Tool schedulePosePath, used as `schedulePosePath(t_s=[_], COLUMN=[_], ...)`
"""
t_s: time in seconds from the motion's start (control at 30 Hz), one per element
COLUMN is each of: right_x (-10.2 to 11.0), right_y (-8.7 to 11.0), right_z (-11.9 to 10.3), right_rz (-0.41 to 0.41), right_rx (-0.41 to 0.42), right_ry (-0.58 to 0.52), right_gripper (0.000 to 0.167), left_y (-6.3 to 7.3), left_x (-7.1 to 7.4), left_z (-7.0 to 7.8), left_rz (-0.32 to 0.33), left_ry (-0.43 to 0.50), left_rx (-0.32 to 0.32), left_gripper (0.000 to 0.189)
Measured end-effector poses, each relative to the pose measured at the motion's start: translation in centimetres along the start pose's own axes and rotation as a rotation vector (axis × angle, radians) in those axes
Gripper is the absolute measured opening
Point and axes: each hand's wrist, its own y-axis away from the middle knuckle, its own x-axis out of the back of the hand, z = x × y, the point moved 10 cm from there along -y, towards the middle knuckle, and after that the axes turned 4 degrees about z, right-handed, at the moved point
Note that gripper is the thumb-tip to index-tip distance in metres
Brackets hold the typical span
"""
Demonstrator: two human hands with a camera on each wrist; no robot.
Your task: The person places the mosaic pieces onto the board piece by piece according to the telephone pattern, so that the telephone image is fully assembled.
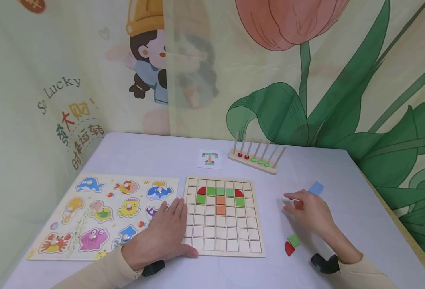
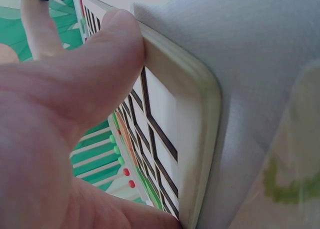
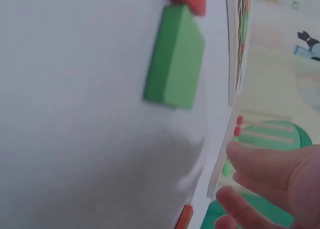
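Wooden square grid board, well off the back edge of the tabletop, needs the straight-fingered left hand steadying its left edge, lest the right hand, fingertips parted, jolt it.

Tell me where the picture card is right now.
In the head view, the picture card lies near the back of the table, just beyond the grid board and left of the bead stand.
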Motion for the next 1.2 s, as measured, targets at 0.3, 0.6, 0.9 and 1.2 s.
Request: schedulePosePath(t_s=[0.3,0.6,0.9,1.2], right_x=[0.2,0.2,0.1,0.3], right_y=[0.1,-0.1,0.1,0.4], right_z=[2.5,3.1,2.9,2.2], right_rz=[-0.011,-0.012,-0.017,-0.006], right_rx=[0.004,0.013,0.019,0.039], right_ry=[0.026,0.104,0.128,0.107], right_gripper=[0.038,0.037,0.034,0.033], left_y=[-0.1,-0.1,-0.2,-0.1], left_x=[-0.1,-0.2,0.0,0.0], left_z=[-0.2,-0.2,-0.2,-0.1], left_rz=[-0.015,-0.006,0.005,0.008], left_ry=[0.030,0.041,0.014,0.023], left_rx=[0.013,0.010,0.002,-0.003], left_gripper=[0.121,0.121,0.121,0.121])
